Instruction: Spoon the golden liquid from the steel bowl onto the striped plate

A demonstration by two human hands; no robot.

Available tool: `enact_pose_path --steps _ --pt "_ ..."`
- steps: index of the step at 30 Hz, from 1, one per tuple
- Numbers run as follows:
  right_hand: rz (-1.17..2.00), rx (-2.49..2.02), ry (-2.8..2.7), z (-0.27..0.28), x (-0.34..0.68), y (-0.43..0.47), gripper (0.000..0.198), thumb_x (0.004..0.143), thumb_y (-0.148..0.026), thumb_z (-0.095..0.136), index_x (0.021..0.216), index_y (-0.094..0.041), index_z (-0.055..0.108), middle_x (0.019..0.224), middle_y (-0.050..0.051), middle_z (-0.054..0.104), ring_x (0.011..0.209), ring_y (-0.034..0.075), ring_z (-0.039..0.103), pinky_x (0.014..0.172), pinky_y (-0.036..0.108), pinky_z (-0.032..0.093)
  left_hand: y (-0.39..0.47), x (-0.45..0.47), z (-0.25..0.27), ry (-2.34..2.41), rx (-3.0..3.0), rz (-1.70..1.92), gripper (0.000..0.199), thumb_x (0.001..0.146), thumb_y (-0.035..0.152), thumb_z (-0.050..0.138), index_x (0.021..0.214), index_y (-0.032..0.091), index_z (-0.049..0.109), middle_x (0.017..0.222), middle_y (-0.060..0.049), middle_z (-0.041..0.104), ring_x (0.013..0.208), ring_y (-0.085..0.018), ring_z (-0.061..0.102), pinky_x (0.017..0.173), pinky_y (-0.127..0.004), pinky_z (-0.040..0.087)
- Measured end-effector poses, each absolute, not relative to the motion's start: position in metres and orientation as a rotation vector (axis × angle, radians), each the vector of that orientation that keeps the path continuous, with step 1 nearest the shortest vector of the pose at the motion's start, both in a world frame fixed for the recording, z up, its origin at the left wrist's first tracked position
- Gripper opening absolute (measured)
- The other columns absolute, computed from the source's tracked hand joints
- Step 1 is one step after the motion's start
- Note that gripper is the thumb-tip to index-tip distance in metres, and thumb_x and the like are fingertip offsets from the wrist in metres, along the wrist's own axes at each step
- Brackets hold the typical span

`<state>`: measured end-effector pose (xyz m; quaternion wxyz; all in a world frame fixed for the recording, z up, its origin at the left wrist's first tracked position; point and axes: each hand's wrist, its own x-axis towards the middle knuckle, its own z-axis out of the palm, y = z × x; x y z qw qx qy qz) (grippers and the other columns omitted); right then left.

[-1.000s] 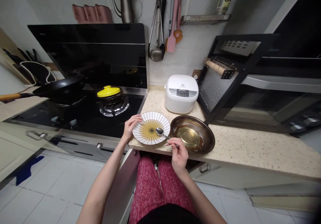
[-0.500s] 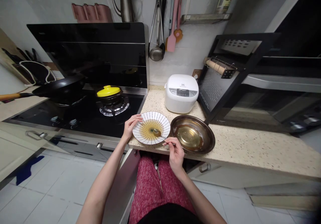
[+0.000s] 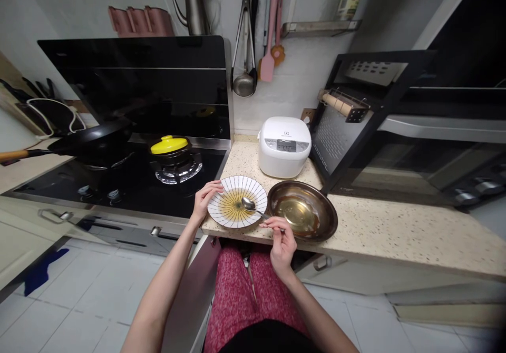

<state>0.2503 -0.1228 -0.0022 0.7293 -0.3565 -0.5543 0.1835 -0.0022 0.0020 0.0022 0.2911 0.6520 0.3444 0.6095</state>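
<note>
A white plate with dark radiating lines sits on the counter and holds a shallow pool of yellowish-brown liquid. My left hand grips its left rim, fingers over the edge; the thumb is hard to see. In my right hand the handle of a metal spoon is pinched between closed fingers. The spoon's bowl is over the plate, a little right of its middle. Close by on the right stands a wide brown metal bowl with some liquid at its bottom.
A white rice cooker stands behind the bowl. To the left, a small pot with a yellow lid and a dark wok sit on the black stove. A black rack and an oven are on the right.
The spoon has come up out of the liquid, its bowl now showing clean metal. My right hand has shifted slightly right. My left hand stays on the rim.
</note>
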Motion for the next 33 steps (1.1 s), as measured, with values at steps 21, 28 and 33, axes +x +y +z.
enact_pose_path --steps 21,28,33 --pt "0.289 -0.824 -1.108 0.013 0.28 -0.129 0.018 0.106 -0.025 0.049 0.093 -0.022 0.061 0.091 0.005 0.067 0.083 0.019 0.069 0.074 0.037 0.063 0.002 -0.001 0.003 0.919 1.729 1.637 0.03 0.097 0.036 0.062 0.083 0.021 0.083 0.099 -0.011 0.081 0.121 -0.034 0.067 0.112 -0.054 0.046" --pt "0.189 -0.862 -1.091 0.012 0.298 -0.131 0.017 0.105 -0.024 0.051 0.093 -0.021 0.062 0.091 0.005 0.067 0.082 0.019 0.069 0.073 0.036 0.063 0.003 -0.001 0.002 0.921 1.732 1.636 0.03 0.097 0.035 0.061 0.083 0.021 0.083 0.099 -0.011 0.081 0.121 -0.034 0.066 0.112 -0.053 0.046" --pt "0.113 -0.894 -1.14 0.006 0.311 -0.13 0.017 0.104 -0.023 0.052 0.094 -0.021 0.065 0.091 0.006 0.07 0.085 0.021 0.069 0.076 0.039 0.061 0.002 -0.002 0.002 0.918 1.729 1.634 0.029 0.097 0.033 0.061 0.083 0.021 0.083 0.1 -0.011 0.081 0.122 -0.034 0.066 0.112 -0.053 0.045"
